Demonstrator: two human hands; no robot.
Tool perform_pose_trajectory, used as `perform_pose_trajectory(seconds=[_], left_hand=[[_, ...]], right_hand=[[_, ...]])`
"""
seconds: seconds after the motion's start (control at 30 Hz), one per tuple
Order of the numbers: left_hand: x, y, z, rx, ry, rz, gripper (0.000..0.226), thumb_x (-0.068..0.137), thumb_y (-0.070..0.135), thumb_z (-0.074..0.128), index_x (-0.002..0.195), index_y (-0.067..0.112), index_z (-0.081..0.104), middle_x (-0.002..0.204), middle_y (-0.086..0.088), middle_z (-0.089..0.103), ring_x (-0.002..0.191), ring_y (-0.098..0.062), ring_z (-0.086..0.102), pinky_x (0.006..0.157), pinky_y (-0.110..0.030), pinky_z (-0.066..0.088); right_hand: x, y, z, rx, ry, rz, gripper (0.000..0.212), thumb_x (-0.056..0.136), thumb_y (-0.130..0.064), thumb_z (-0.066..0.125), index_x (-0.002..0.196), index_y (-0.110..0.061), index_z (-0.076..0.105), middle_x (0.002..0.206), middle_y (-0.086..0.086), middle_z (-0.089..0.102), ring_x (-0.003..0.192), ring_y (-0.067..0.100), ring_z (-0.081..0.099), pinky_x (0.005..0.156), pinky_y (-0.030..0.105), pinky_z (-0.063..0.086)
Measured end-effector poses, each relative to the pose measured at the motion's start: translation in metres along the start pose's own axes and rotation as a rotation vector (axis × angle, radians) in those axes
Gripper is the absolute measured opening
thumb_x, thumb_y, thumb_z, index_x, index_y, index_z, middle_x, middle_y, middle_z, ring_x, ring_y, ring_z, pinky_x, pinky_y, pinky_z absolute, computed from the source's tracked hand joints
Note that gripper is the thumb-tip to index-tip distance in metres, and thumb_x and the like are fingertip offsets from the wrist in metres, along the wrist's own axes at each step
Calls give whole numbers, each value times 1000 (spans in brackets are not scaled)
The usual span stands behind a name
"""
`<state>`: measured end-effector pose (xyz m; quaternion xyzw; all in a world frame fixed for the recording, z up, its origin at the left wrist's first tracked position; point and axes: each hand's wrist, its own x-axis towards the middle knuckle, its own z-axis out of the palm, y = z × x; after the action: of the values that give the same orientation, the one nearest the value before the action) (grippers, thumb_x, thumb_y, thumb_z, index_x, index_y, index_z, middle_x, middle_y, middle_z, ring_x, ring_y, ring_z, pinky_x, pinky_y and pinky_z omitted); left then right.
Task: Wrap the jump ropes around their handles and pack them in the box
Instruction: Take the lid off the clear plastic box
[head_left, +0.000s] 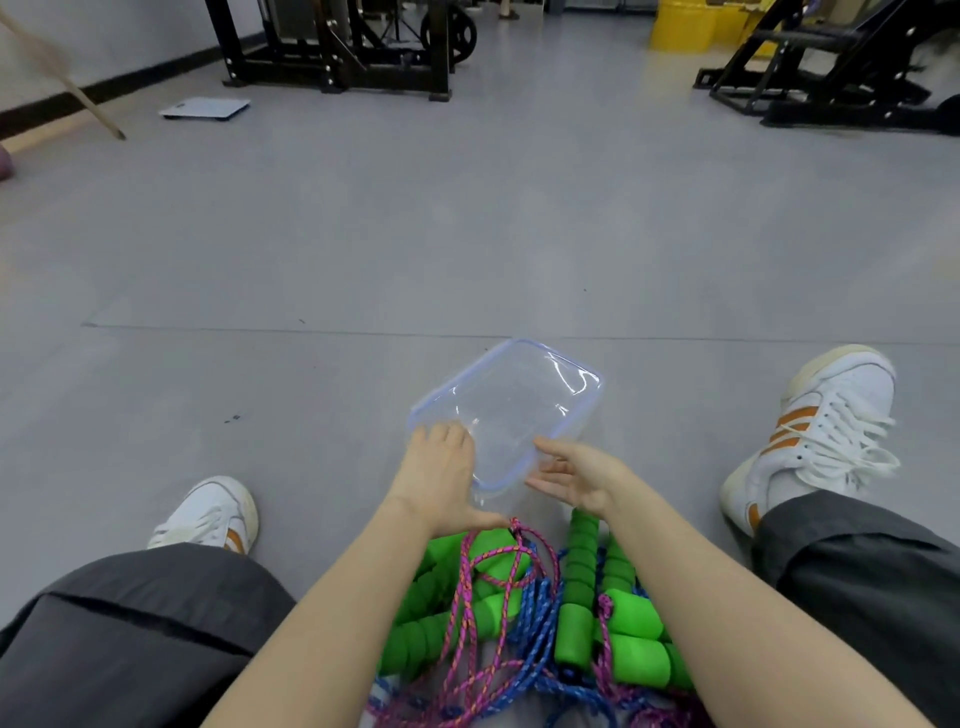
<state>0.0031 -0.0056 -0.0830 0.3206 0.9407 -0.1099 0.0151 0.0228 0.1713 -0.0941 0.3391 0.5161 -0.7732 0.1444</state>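
A clear plastic box (524, 395) with a pale blue rim sits empty on the grey floor between my legs, tilted toward me. My left hand (441, 467) rests on its near left rim, fingers curled over the edge. My right hand (576, 473) is at the near right corner, fingers spread beside the wall. Close to me lies a tangled heap of jump ropes: pink cords (470, 582), blue cords (535, 618) and several green foam handles (576, 587). My forearms hide part of the heap.
My legs in dark trousers and white shoes (826, 431) flank the box and ropes. Black gym machine frames (353, 57) stand at the far back, a flat white scale (205, 109) lies far left, and yellow bins (685, 26) sit at the back right.
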Motion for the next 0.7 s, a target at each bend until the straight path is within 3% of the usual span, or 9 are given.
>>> perform_pose_trajectory(seconds=[0.1, 0.2, 0.3, 0.37, 0.43, 0.47, 0.57, 0.63, 0.7], left_hand=[[4, 4, -4, -31, -69, -42, 102, 75, 76, 46, 149, 17, 9, 145, -22, 28, 122, -36, 40, 102, -40, 29], [7, 5, -3, -26, -94, -51, 81, 84, 68, 42, 145, 20, 19, 151, -23, 20, 124, -38, 39, 103, -42, 28], [9, 23, -2, 37, -55, -86, 64, 89, 49, 49, 136, 10, 33, 145, -22, 29, 126, -35, 36, 104, -44, 28], [11, 35, 1, 79, -63, -74, 55, 73, 39, 69, 117, 10, 55, 113, -16, 56, 103, -28, 54, 78, -36, 45], [11, 37, -4, 102, -12, -59, 57, 46, 36, 84, 97, 14, 71, 78, -8, 63, 69, -21, 59, 45, -25, 35], [11, 35, -6, 112, -15, -28, 58, 49, 35, 84, 101, 13, 70, 77, -10, 63, 68, -22, 59, 43, -25, 31], [12, 21, 11, 93, 16, 2, 57, 90, 8, 47, 142, 0, 26, 128, -28, 44, 115, -36, 48, 78, -37, 46], [9, 5, 18, 71, 56, 0, 62, 90, -3, 39, 147, 0, 12, 145, -30, 27, 132, -39, 33, 101, -42, 36], [-1, -10, 26, 81, 85, 42, 68, 86, -8, 42, 148, 2, 14, 150, -29, 20, 139, -39, 25, 111, -43, 25]], right_hand=[[-4, 5, 10, 62, 13, -52, 26, 84, -6, 64, 104, 0, 48, 78, 14, 48, 69, 25, 58, 48, 29, 58], [-2, 15, 16, 103, 175, -107, 23, 83, -1, 64, 99, -3, 48, 67, 11, 50, 42, 14, 56, 39, 25, 54], [-5, 29, 24, 145, 142, -104, 19, 85, -5, 64, 95, -2, 48, 64, 12, 51, 50, 18, 55, 44, 28, 57], [-8, 34, 28, 125, 76, -64, 22, 85, -15, 66, 95, 0, 54, 54, 10, 55, 50, 19, 56, 53, 32, 59], [-10, 32, 21, 90, 212, -56, 44, 84, -43, 63, 77, 0, 60, 51, 9, 58, 52, 22, 58, 56, 34, 56], [-6, 30, 13, 104, 356, -72, 57, 81, -58, 57, 70, -2, 60, 54, 10, 59, 53, 24, 57, 55, 32, 51], [6, 19, -16, 184, 701, -125, 65, 78, -69, 48, 81, -5, 60, 74, 9, 56, 59, 24, 47, 54, 32, 42], [12, 8, -26, 111, 713, -150, 61, 81, -64, 48, 94, -5, 58, 82, 9, 52, 71, 27, 49, 69, 38, 47], [16, -3, -28, 5, 668, -147, 61, 85, -58, 48, 110, -4, 56, 91, 9, 54, 88, 30, 55, 88, 39, 49]])
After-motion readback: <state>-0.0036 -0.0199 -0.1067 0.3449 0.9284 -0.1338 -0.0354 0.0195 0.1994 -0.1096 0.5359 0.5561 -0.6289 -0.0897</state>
